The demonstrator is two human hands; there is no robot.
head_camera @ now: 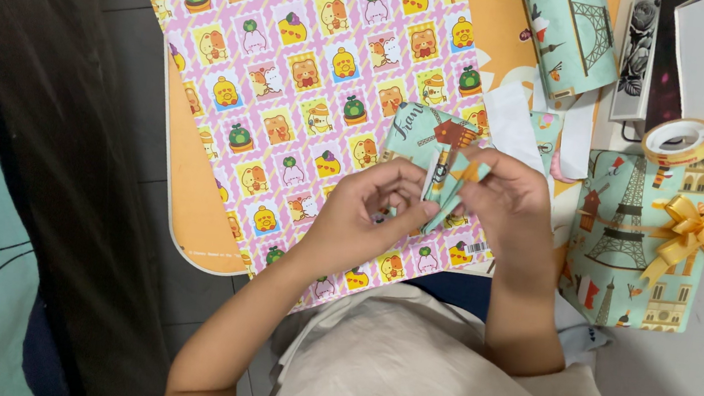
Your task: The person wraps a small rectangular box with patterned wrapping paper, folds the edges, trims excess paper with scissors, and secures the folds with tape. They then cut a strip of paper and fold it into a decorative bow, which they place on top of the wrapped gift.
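Note:
My left hand [365, 213] and my right hand [508, 204] meet over the small orange table [190, 205]. Both pinch a small folded piece of teal patterned paper [448, 183], held upright between the fingertips. Just behind it lies a small teal wrapped packet [422, 133] on a big sheet of pink wrapping paper [297, 66] printed with cartoon animals. The fold's far side is hidden by my right fingers.
A teal-wrapped gift [632, 250] with a gold ribbon bow [698, 233] lies at right. A roll of tape [679, 140] sits above it. A roll of teal paper [569, 37], white scraps [513, 124] and books [656, 56] lie at the back. Dark floor is at left.

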